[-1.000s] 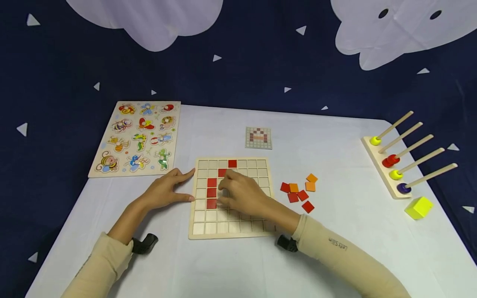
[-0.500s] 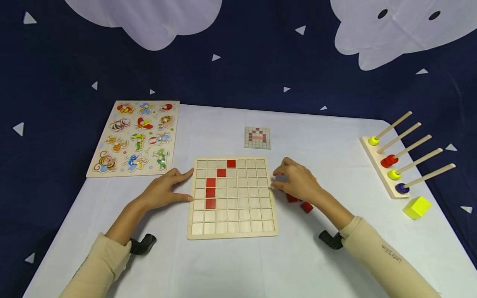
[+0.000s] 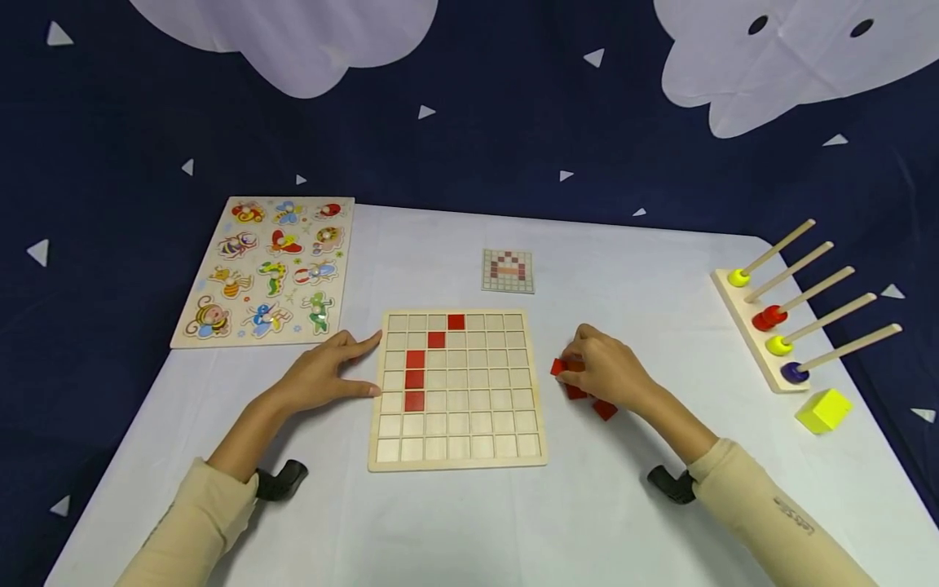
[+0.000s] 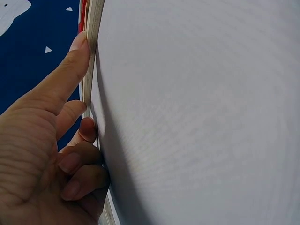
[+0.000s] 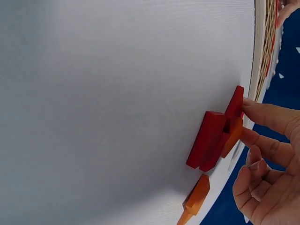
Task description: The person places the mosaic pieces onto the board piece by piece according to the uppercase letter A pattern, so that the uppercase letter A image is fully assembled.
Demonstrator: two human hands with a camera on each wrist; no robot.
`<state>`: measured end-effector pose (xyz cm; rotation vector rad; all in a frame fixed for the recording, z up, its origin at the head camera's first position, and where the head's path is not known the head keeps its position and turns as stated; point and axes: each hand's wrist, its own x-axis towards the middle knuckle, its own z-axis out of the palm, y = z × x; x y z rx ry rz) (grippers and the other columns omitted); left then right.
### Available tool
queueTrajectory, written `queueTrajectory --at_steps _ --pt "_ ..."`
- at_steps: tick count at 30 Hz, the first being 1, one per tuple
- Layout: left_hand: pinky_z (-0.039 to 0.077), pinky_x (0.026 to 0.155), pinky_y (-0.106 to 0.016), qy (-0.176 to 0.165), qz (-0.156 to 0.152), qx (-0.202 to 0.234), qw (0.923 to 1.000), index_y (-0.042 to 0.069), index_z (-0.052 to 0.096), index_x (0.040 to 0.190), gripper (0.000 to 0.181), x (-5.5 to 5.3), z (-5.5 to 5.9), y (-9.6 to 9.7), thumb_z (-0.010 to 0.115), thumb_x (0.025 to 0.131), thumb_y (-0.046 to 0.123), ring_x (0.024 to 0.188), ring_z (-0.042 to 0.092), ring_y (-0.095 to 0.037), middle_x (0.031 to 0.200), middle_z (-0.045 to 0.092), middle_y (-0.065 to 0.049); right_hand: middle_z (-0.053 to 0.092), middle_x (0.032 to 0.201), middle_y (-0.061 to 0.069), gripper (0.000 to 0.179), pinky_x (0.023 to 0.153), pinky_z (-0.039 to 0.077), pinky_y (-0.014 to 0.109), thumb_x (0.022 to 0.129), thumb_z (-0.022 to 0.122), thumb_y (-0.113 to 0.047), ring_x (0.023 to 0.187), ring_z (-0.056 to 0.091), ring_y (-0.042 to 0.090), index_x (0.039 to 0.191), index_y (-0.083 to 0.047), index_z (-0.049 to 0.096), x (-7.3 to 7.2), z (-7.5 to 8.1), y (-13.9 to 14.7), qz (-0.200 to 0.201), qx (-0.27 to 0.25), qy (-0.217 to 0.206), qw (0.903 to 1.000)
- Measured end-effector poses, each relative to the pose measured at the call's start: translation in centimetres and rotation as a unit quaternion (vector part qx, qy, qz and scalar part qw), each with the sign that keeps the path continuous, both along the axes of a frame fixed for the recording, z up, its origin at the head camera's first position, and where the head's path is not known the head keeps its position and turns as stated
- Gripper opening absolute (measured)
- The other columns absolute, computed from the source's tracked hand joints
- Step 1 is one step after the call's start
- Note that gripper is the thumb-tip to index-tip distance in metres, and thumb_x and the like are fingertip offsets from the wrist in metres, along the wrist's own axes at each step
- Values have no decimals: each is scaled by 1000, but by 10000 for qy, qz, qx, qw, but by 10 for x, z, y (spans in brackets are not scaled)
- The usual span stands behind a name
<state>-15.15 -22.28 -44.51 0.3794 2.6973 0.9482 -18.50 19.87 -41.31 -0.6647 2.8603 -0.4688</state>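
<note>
A wooden grid board (image 3: 469,447) lies mid-table with several red tiles (image 3: 414,379) set in its squares. My left hand (image 3: 317,377) rests against the board's left edge, thumb and index finger spread apart. The left wrist view shows the thumb (image 4: 70,70) touching the board's side, other fingers bent. To the board's right, my right hand (image 3: 605,368) reaches over loose red and orange tiles. In the right wrist view its thumb touches a red tile (image 5: 236,101), and the index fingertip meets an orange tile (image 5: 233,139). The hand hides part of the pile in the head view.
Behind the board lies a small pattern card (image 3: 508,271). An insect puzzle board (image 3: 267,273) is at the back left. On the right stand a pegged stacking base (image 3: 759,334) with coloured rings and a yellow cube (image 3: 825,411).
My right hand has moved from over the grid board rightward to the loose tiles, its fingers coming down on them. The left hand stays at the board's edge.
</note>
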Motion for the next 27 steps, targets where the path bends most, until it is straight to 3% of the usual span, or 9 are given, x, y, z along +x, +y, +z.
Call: queueTrajectory --at_steps 9,18,27 --pt "28 64 -29 9 26 -3 10000 12 43 150 91 0 -2 -1 85 75 42 72 32 -15 90 45 -3 54 88 5 21 61 44 30 78 84 -18 70 49 15 90 -1 77 -7 0 -7 316 -172 344 9988" --pt "27 63 -29 18 17 -1 10000 13 43 150 91 -1 -3 -1 85 75 43 72 32 -15 92 46 -3 55 89 7 22 63 44 32 78 84 -20 70 49 16 90 -4 76 -23 10 -28 585 -425 601 9956" --pt "27 64 -29 28 12 -12 10000 13 43 150 91 0 -3 -1 85 75 42 72 32 -15 91 45 -3 56 93 4 28 72 48 37 82 81 -23 78 53 17 100 -2 77 -40 13 -64 960 -569 328 9932"
